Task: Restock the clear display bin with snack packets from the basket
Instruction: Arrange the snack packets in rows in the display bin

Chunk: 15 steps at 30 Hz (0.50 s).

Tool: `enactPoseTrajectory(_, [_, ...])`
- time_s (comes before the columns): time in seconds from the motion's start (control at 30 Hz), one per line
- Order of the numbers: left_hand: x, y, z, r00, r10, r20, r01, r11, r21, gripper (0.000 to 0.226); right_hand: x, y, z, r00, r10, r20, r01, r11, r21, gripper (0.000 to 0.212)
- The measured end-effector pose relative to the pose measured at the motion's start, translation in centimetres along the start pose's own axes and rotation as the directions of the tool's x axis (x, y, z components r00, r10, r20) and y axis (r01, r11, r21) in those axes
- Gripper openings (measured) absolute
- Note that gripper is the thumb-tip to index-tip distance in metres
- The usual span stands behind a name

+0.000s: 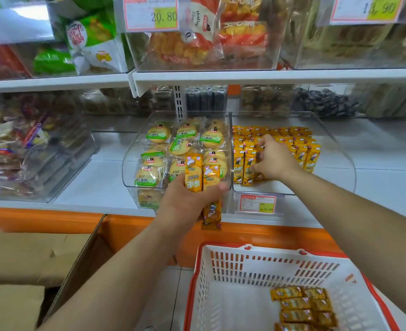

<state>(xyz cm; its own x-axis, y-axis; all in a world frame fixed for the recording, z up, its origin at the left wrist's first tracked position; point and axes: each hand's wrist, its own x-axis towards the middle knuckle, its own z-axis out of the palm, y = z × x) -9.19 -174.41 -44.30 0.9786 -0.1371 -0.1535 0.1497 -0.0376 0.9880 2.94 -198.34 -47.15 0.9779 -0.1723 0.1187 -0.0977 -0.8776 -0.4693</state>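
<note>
1. Two hands were up at the white shelf. The left hand gripped a bunch of yellow snack packets, fingers wrapped round them and thumb across the front. It hung over the shelf's front edge, in front of the cracker bin.
2. The right hand was inside the clear display bin. Thumb and curled fingers pinched upright binned packets near the bin's front left corner.
3. The display bin stood at the shelf's front edge, just beside the cracker bin, with a price tag on its front. Packets stood in rows from the back wall forward, and bare floor showed along the front edge.
4. The basket sat below the shelf, with basket packets stacked in its near right corner.
5. Step, as judged: seating packets in the front row while the left hand fed the supply. The task looked mid-way, with stock left in hand and in the basket.
6. The next move likely calls for the right hand to let go, take a packet from the left bunch and stand it upright against the front row, label outward. Then the basket needs another reach.
</note>
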Motion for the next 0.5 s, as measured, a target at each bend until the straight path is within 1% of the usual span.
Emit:
enactPoseTrajectory(0.07, [-0.1, 0.1, -0.1, 0.999, -0.036, 0.01, 0.036, 0.999, -0.028, 0.042, -1.8, -0.3, -1.9, 0.998, -0.036, -0.057, 0.038, 0.999, 0.031, 0.057])
enactPoseTrajectory(0.1, [-0.1, 0.2, -0.1, 0.998, -0.057, 0.014, 0.058, 0.997, -0.048, 0.035, -3.0, -0.4, -2.9, 0.996, -0.05, -0.077, 0.058, 0.993, 0.1, 0.05])
enactPoseTrajectory(0.13, [-0.2, 0.3, -0.1, 0.997, -0.079, 0.022, 0.081, 0.994, -0.07, 0.031, -4.5, -0.5, -3.9, 0.995, -0.058, -0.077, 0.073, 0.976, 0.205, 0.041])
enactPoseTrajectory(0.2, [-0.4, 0.3, 0.0, 0.992, -0.106, 0.067, 0.113, 0.987, -0.114, 0.022, -8.0, -0.9, -5.3, 0.998, -0.069, 0.001, 0.061, 0.89, 0.452, 0.024])
enactPoseTrajectory(0.27, [-0.8, 0.4, 0.2, 0.986, -0.094, 0.136, 0.111, 0.986, -0.126, 0.017, -11.2, -1.5, -6.1, 0.987, -0.105, 0.123, 0.011, 0.803, 0.596, 0.015])
enactPoseTrajectory(0.3, [-1.1, 0.5, 0.4, 0.981, -0.08, 0.175, 0.102, 0.987, -0.124, 0.018, -12.4, -1.9, -6.3, 0.978, -0.12, 0.172, -0.016, 0.777, 0.63, 0.017])
enactPoseTrajectory(0.4, [-2.0, 0.8, 1.2, 0.962, -0.041, 0.269, 0.074, 0.991, -0.113, 0.029, -14.4, -2.9, -6.5, 0.95, -0.148, 0.273, -0.096, 0.697, 0.711, 0.035])
enactPoseTrajectory(0.43, [-2.3, 0.9, 1.6, 0.955, -0.031, 0.296, 0.065, 0.993, -0.104, 0.031, -14.7, -3.0, -6.7, 0.943, -0.165, 0.288, -0.099, 0.689, 0.718, 0.04])
enactPoseTrajectory(0.5, [-2.6, 1.0, 2.0, 0.938, -0.013, 0.346, 0.047, 0.995, -0.09, 0.039, -15.0, -3.1, -6.9, 0.935, -0.217, 0.282, -0.048, 0.708, 0.705, 0.044])
